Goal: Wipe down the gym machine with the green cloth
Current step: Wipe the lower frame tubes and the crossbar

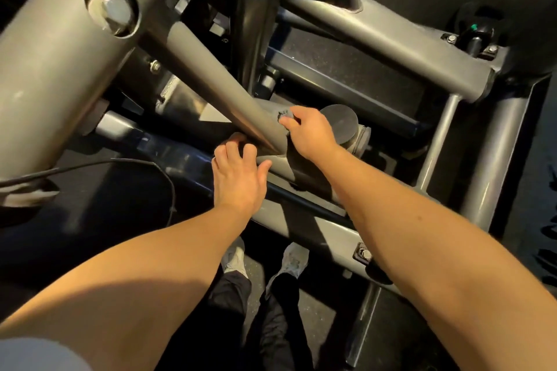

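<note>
Pinching a small bunched cloth [284, 115] against a grey diagonal tube [211, 81] of the bolted steel gym machine [60, 75], the right hand [310, 134] hides most of it; its colour reads dark. The left hand [238, 178] rests just beside, bent fingertips hidden under the tube; I cannot tell whether it grips.

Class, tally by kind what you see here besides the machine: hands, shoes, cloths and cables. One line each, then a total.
Hands: 2, left hand and right hand
Shoes: 2, left shoe and right shoe
Cloth: 1, in the right hand's grip
Black cable: 1
Total: 6
</note>
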